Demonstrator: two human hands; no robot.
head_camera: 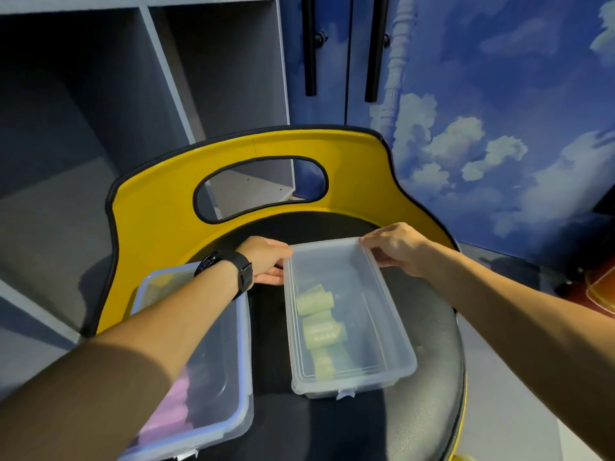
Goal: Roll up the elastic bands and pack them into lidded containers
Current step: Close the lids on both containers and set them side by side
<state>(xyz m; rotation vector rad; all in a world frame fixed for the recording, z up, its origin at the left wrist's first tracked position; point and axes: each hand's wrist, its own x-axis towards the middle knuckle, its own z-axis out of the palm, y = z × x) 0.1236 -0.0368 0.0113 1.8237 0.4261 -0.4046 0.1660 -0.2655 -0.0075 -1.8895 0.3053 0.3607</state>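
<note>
Two containers (349,314) side by side on chair seat (416,410), rolls (319,324) inside.

You get dim, bluish light here, brighter from the right, where it catches the yellow chair back (349,151). The shelf (83,94) at far left sinks into shadow. Your near left forearm (100,377) is dark and soft-focused, and straight lines bow toward the edges.

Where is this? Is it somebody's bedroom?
Probably a bedroom or playroom at home, though I can't be sure. A cupboard with long black handles has sky and clouds painted on it, open grey shelves stand beside it, and the boxes sit on a yellow-backed chair, not a workbench.
</note>
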